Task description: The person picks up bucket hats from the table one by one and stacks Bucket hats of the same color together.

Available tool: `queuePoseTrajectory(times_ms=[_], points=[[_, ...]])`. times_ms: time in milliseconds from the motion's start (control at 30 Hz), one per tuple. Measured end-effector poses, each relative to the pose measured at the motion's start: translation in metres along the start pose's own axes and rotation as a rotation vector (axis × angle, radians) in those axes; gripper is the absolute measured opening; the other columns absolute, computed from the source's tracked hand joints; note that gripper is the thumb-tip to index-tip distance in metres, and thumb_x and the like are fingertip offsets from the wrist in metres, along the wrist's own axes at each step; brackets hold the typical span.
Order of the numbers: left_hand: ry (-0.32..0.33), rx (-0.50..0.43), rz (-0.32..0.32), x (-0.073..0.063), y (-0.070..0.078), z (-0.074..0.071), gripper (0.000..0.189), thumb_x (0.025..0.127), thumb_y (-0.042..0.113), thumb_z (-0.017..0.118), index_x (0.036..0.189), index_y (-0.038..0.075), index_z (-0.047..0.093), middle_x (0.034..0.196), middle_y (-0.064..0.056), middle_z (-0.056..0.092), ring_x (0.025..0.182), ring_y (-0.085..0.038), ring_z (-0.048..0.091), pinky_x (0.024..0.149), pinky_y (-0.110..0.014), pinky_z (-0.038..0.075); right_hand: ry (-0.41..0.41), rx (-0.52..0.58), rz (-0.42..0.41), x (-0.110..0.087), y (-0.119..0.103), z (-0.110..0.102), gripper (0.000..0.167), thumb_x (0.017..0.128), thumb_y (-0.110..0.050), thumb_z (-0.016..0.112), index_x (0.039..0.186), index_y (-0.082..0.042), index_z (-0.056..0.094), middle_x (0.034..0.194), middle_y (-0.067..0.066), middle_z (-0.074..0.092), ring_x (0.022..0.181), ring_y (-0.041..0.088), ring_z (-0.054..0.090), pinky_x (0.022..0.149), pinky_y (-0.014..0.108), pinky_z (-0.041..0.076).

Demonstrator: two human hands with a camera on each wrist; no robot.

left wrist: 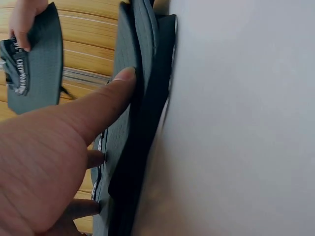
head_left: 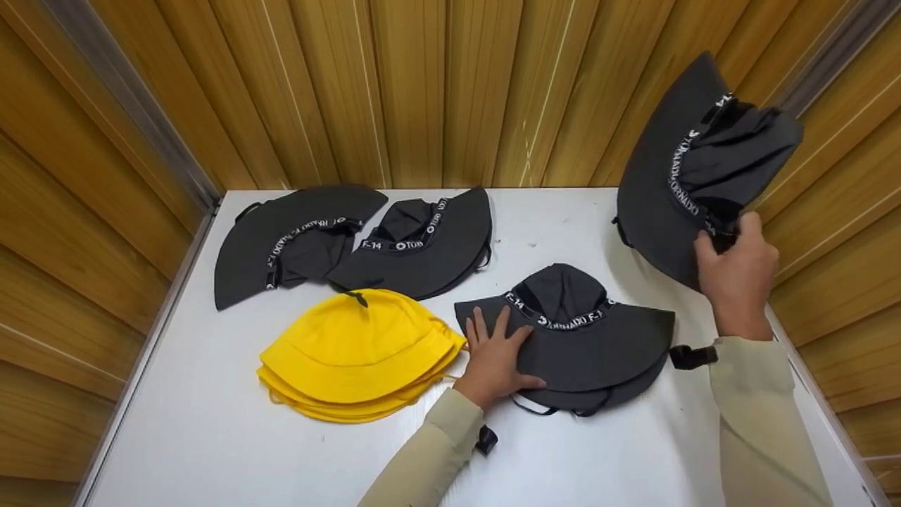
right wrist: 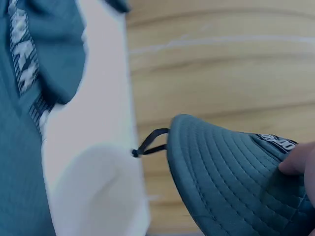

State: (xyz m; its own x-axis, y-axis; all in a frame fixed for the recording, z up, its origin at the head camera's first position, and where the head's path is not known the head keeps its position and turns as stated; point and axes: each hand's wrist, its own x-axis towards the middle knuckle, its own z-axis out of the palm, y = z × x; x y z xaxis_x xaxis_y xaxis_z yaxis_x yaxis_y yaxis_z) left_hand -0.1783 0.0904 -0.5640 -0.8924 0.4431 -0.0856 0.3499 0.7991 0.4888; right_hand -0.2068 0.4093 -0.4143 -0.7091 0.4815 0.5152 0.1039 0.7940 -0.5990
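My right hand pinches the brim of a dark grey bucket hat, raised above the table's right side with its crown tipped to the right. In the right wrist view that hat's stitched brim shows with a black cord loop at its edge. My left hand rests with spread fingers on the brim of a stack of dark grey hats at the front middle. The left wrist view shows the thumb lying along the layered brims. White lettering runs round the hats' inner bands.
A stack of yellow bucket hats with a small green sprout on top sits left of my left hand. Behind it two more dark grey hats overlap on the white table. Wood-patterned walls enclose the back and sides.
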Motion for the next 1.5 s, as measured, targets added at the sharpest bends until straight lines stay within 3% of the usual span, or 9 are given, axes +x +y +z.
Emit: queuePoseTrajectory(times_ms=[133, 233, 400, 567, 700, 1000, 1267, 1400, 1500], points=[[0.029, -0.031, -0.025, 0.0, 0.002, -0.002, 0.101, 0.072, 0.064, 0.085, 0.156, 0.031, 0.041, 0.17, -0.013, 0.023, 0.155, -0.056, 0.004, 0.126, -0.067, 0.008, 0.027, 0.066, -0.052, -0.011, -0.022, -0.009, 0.033, 0.087, -0.022, 0.073, 0.103, 0.002, 0.057, 0.081, 0.015, 0.065, 0.081, 0.036, 0.061, 0.072, 0.041, 0.045], [0.086, -0.187, -0.047, 0.003, 0.004, -0.011, 0.105, 0.076, 0.066, 0.081, 0.16, 0.025, 0.034, 0.169, -0.016, 0.022, 0.156, -0.052, 0.008, 0.127, -0.064, 0.013, 0.0, 0.12, -0.063, -0.022, -0.034, -0.018, 0.034, 0.084, -0.019, 0.078, 0.101, 0.002, 0.057, 0.071, -0.009, 0.057, 0.071, 0.013, 0.051, 0.067, 0.025, 0.036], [0.181, -0.752, -0.09, 0.018, 0.008, -0.037, 0.099, 0.089, 0.059, 0.072, 0.164, 0.021, 0.02, 0.172, -0.013, 0.017, 0.159, -0.036, 0.015, 0.128, -0.054, 0.022, -0.105, 0.24, -0.05, -0.04, -0.052, -0.033, 0.035, 0.084, -0.015, 0.082, 0.104, 0.002, 0.058, 0.083, -0.019, 0.057, 0.074, 0.0, 0.053, 0.068, 0.017, 0.037], [0.15, -1.384, -0.094, 0.036, 0.014, -0.061, 0.08, 0.103, 0.048, 0.053, 0.165, 0.015, 0.016, 0.172, -0.013, 0.016, 0.16, -0.03, 0.014, 0.131, -0.047, 0.016, -0.233, 0.34, -0.037, -0.054, -0.065, -0.041, 0.036, 0.085, -0.01, 0.082, 0.115, -0.004, 0.063, 0.097, -0.017, 0.065, 0.087, -0.001, 0.062, 0.074, 0.01, 0.045], [0.075, -1.649, -0.065, 0.046, 0.016, -0.069, 0.07, 0.106, 0.046, 0.045, 0.163, 0.011, 0.023, 0.168, -0.013, 0.028, 0.158, -0.03, 0.023, 0.131, -0.046, 0.017, -0.355, 0.4, -0.095, -0.057, -0.069, -0.04, 0.035, 0.086, -0.005, 0.08, 0.114, 0.0, 0.06, 0.1, -0.017, 0.069, 0.09, 0.001, 0.063, 0.076, 0.009, 0.049], [-0.009, -2.004, -0.024, 0.043, 0.019, -0.065, 0.04, 0.104, 0.032, 0.056, 0.137, 0.011, 0.056, 0.118, 0.002, 0.072, 0.106, -0.011, 0.068, 0.1, -0.029, 0.054, -0.498, 0.434, -0.173, -0.058, -0.062, -0.031, 0.031, 0.084, 0.002, 0.08, 0.101, 0.003, 0.055, 0.09, -0.012, 0.067, 0.081, 0.003, 0.061, 0.068, 0.013, 0.048], [0.054, -2.162, 0.054, 0.027, 0.022, -0.063, 0.035, 0.106, 0.001, 0.047, 0.141, 0.004, 0.048, 0.121, -0.003, 0.07, 0.11, -0.015, 0.07, 0.098, -0.031, 0.058, -0.547, 0.367, -0.189, -0.053, -0.048, -0.024, 0.037, 0.084, -0.005, 0.083, 0.111, -0.001, 0.058, 0.085, -0.014, 0.069, 0.073, 0.0, 0.065, 0.064, 0.012, 0.052], [0.117, -2.18, 0.053, 0.022, 0.026, -0.065, 0.033, 0.107, 0.0, 0.046, 0.138, 0.007, 0.049, 0.123, -0.002, 0.068, 0.113, -0.014, 0.069, 0.102, -0.031, 0.056, -0.492, 0.346, -0.164, -0.052, -0.044, -0.022, 0.051, 0.086, -0.011, 0.083, 0.13, -0.009, 0.06, 0.092, -0.019, 0.071, 0.081, -0.004, 0.068, 0.068, 0.009, 0.053], [0.178, -2.205, 0.064, 0.02, 0.031, -0.068, 0.035, 0.107, 0.002, 0.046, 0.141, 0.007, 0.047, 0.127, -0.001, 0.066, 0.116, -0.013, 0.068, 0.105, -0.031, 0.054, -0.334, 0.347, -0.077, -0.054, -0.042, -0.018, 0.059, 0.085, -0.016, 0.084, 0.138, -0.015, 0.058, 0.102, -0.017, 0.074, 0.092, -0.006, 0.067, 0.081, 0.008, 0.051]])
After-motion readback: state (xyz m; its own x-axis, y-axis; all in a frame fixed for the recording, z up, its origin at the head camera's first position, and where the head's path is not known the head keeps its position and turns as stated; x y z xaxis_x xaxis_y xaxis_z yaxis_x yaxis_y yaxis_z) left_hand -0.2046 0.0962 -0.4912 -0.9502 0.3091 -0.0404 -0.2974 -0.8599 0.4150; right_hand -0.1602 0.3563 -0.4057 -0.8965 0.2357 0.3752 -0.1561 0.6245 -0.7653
